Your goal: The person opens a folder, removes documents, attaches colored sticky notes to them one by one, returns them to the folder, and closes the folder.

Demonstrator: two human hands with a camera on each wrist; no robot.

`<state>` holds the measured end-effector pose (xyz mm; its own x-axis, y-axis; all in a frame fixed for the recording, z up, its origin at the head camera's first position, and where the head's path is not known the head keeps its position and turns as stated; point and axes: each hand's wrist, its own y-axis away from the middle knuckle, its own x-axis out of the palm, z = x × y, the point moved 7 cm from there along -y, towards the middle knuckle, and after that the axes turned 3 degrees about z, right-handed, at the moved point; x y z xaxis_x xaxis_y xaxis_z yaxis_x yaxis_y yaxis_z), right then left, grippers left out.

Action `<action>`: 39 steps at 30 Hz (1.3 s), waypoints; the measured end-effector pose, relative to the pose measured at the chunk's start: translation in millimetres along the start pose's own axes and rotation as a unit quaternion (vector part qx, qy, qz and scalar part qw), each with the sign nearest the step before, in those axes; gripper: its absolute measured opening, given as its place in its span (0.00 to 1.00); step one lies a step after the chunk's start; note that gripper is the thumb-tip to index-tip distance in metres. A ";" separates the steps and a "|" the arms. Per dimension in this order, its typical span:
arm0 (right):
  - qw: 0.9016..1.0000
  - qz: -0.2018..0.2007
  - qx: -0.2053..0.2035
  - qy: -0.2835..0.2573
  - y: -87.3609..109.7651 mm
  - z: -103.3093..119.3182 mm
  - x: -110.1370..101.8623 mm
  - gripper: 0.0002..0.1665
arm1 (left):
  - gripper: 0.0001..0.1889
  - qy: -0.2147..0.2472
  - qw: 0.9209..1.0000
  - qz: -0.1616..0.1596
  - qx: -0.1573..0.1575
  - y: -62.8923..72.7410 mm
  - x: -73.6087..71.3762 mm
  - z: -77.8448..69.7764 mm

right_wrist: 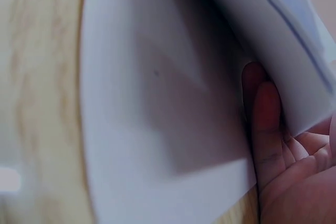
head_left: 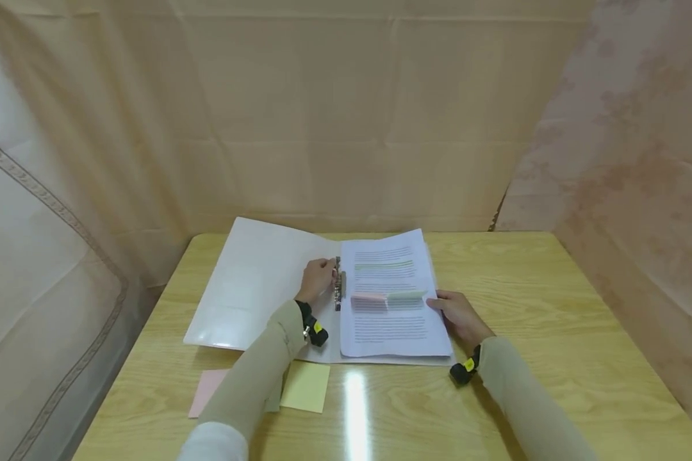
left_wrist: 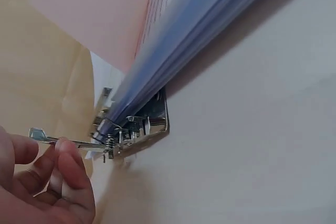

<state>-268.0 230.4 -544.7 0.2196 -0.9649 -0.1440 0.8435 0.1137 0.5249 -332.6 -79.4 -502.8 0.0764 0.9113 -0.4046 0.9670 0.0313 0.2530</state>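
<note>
A white folder (head_left: 254, 282) lies opened out on the table, a stack of printed sheets (head_left: 389, 336) on its right side. My left hand (head_left: 317, 278) is at the metal clip (head_left: 338, 288) along the spine. In the left wrist view, its thumb and fingers pinch the clip's lever (left_wrist: 79, 144), which sticks out from the spring. The right hand (head_left: 461, 317) grips the stack's right edge, thumb on top and fingers underneath, lifting it off the back cover (right_wrist: 131, 129). A pink sticky note (head_left: 369, 297) and a green sticky note (head_left: 405, 295) stand up from the top page.
Below the folder lie a loose pink note (head_left: 206, 387), a yellow note (head_left: 305, 387) and a greenish note (head_left: 273, 401), partly under the left forearm. The wooden table (head_left: 525, 275) backs onto a beige curtain (head_left: 346, 115). Light glares off the table front.
</note>
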 end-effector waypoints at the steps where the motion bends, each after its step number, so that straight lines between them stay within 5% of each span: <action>1: 1.000 0.001 0.001 0.002 -0.3 0.4 0.2 0.32 | 0.18 0.015 1.000 -0.001 0.003 2.2 -1.6 -0.1; 7: 1.000 -0.001 0.000 0.009 -2.7 2.7 -0.9 0.30 | 0.19 0.029 0.999 0.016 0.015 14.4 -5.6 -1.1; 26: 1.000 -0.008 0.001 0.024 -2.2 0.6 -2.9 0.30 | 0.15 -0.060 0.997 0.038 0.024 42.1 -6.3 6.1; 32: 0.999 -0.012 0.007 0.036 -0.8 2.8 -3.1 0.31 | 0.14 -0.172 0.983 0.058 0.024 47.1 -3.9 2.6; 39: 0.999 -0.014 0.005 0.047 -3.7 4.5 -1.6 0.31 | 0.23 -0.264 0.960 0.091 -0.006 43.8 -2.4 7.3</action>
<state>-273.7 230.4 -542.6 0.2407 -0.9412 -0.2369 0.8454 0.0834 0.5276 -288.7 -83.2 -497.2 0.3603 0.5670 -0.7408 0.9229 -0.1013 0.3714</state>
